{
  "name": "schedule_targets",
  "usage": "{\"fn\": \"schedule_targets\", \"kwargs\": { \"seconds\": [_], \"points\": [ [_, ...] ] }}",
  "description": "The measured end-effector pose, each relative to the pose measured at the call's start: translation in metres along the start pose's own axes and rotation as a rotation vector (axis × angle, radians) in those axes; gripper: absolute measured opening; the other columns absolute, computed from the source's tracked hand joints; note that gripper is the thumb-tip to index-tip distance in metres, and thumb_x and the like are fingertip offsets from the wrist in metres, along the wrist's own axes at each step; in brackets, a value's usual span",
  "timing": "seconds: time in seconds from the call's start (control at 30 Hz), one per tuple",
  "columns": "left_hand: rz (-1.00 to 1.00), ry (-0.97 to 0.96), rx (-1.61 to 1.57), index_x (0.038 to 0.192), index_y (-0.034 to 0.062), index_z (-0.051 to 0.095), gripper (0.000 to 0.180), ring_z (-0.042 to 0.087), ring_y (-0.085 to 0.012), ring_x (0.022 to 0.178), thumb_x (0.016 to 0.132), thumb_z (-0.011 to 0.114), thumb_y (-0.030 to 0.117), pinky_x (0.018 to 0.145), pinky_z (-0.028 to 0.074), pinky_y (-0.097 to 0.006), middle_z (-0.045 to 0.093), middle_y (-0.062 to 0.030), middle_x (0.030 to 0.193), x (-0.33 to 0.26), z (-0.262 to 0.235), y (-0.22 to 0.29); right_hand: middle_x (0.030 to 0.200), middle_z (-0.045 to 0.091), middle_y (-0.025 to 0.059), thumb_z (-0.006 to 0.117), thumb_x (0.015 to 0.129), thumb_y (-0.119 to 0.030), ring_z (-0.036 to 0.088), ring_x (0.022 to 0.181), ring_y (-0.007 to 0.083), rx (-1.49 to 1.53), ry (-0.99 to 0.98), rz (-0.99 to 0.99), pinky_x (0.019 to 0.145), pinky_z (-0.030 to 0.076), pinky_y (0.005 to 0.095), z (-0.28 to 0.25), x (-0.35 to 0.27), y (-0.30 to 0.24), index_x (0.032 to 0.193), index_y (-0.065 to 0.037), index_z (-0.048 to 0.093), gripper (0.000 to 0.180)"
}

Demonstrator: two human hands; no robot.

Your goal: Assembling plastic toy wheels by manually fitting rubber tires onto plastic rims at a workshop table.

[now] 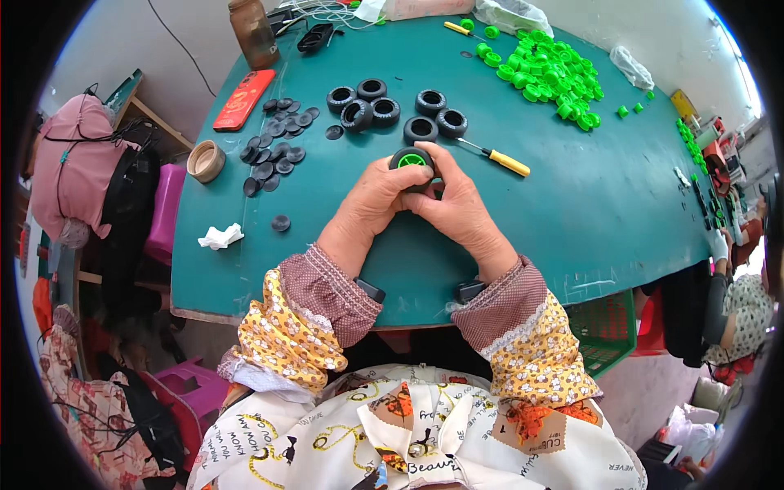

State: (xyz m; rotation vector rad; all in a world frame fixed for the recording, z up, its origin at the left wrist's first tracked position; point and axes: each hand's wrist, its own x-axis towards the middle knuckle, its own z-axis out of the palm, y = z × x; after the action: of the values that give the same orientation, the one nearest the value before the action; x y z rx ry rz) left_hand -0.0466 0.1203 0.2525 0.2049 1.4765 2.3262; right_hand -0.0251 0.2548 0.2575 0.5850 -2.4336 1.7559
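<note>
A small black toy tyre [399,158] with a green wheel hub [412,161] inside it is held above the near middle of the green table. My left hand [372,198] grips it from the left, thumb across the hub. My right hand [454,206] closes on it from the right, fingers over its far edge. Just beyond my hands stand several loose black tyres [420,129] in two groups. A screwdriver [506,162] with a yellow handle lies right of them. Left of my hands, flat black discs [263,171] lie scattered.
A large heap of green hubs [549,72] covers the far right of the table [572,220]. At the left are a red phone [244,100], a round cardboard ring [206,162], a crumpled tissue [220,237] and a brown jar [254,34]. Another person [722,245] works at the right edge.
</note>
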Motion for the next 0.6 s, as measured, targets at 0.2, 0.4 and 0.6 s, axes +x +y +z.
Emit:
{"fn": "schedule_targets", "kwargs": {
  "seconds": [0.2,0.4,0.6],
  "points": [
    [-0.13,-0.167,-0.422,0.101,-0.0047,0.051,0.052,0.062,-0.0235,0.077,0.088,0.04,0.045,0.067,0.054,-0.031,0.06,-0.0159,0.087,0.002,-0.01,0.0,0.105,0.049,0.003,0.07,0.067,-0.007,0.049,0.1,0.0129,0.109,-0.031,0.213,0.083,0.045,0.0284,-0.004,-0.006,-0.017,0.118,-0.005,0.042,0.058],
    [-0.123,-0.121,-0.501,0.094,-0.0027,0.048,0.038,0.059,-0.0237,0.062,0.092,0.033,0.032,0.054,0.052,-0.031,0.057,-0.0145,0.075,0.009,-0.01,0.0,0.117,0.043,0.0118,0.071,0.059,-0.015,0.045,0.109,0.0208,-0.331,-0.073,-0.196,0.088,0.04,0.0297,-0.007,0.014,0.008,0.113,-0.005,0.048,0.06],
    [-0.136,0.122,-0.52,0.096,-0.0023,0.048,0.038,0.059,-0.0239,0.065,0.092,0.034,0.033,0.054,0.051,-0.032,0.057,-0.0151,0.078,0.01,-0.002,0.006,0.111,0.05,0.013,0.069,0.056,-0.016,0.043,0.109,0.0293,-0.107,-0.133,-0.109,0.092,0.036,0.0371,-0.008,0.026,0.012,0.107,-0.004,0.053,0.054]
  ]
}}
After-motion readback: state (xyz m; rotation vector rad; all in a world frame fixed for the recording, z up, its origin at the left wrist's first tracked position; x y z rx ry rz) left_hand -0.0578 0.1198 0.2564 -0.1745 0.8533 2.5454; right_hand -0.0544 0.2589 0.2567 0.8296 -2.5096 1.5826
